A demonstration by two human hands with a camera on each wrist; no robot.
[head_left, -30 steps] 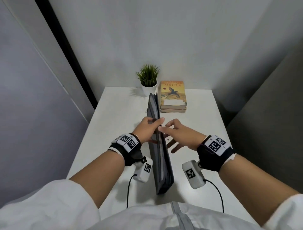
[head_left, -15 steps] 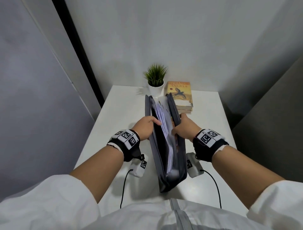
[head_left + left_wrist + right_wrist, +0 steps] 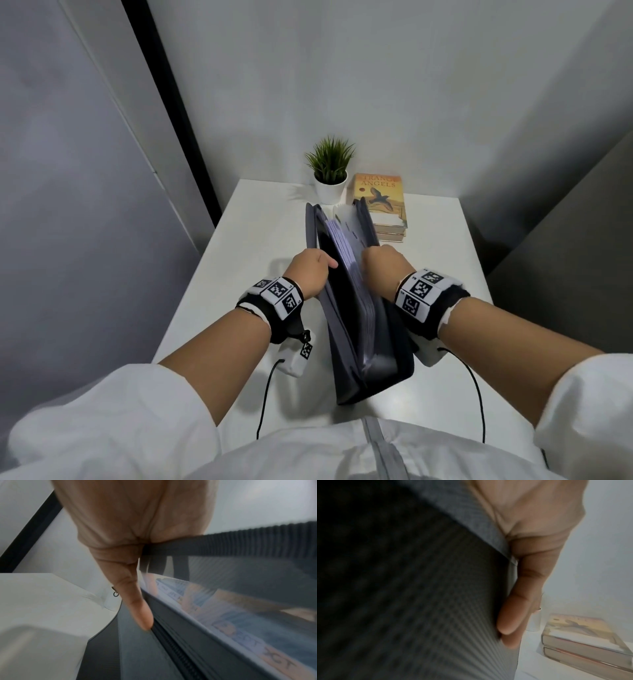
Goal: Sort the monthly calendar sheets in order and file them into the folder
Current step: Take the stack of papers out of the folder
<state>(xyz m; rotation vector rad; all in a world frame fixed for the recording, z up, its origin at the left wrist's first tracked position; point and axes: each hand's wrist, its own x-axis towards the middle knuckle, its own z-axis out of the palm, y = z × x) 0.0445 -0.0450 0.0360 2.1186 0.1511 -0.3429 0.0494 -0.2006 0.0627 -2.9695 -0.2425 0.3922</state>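
A dark grey expanding folder (image 3: 346,346) stands upright on the white table (image 3: 212,284), its mouth spread open toward me. Inside it stand several pale dividers with month tabs (image 3: 349,260), also seen as blurred tabs (image 3: 240,635) in the left wrist view. My left hand (image 3: 310,274) grips the folder's left wall at its top edge, thumb over the rim. My right hand (image 3: 385,270) grips the right wall (image 3: 436,588), fingers (image 3: 510,622) lying along its outer side. No loose calendar sheets are visible.
A small potted plant (image 3: 330,171) in a white pot stands at the table's back edge. Right of it lies a stack of two books (image 3: 382,205), also visible as books (image 3: 583,639) in the right wrist view. Grey walls close in on both sides.
The folder went from nearly closed to pulled wide open. My right hand moved from hovering with spread fingers to gripping the right wall, and both hands drew the walls apart.
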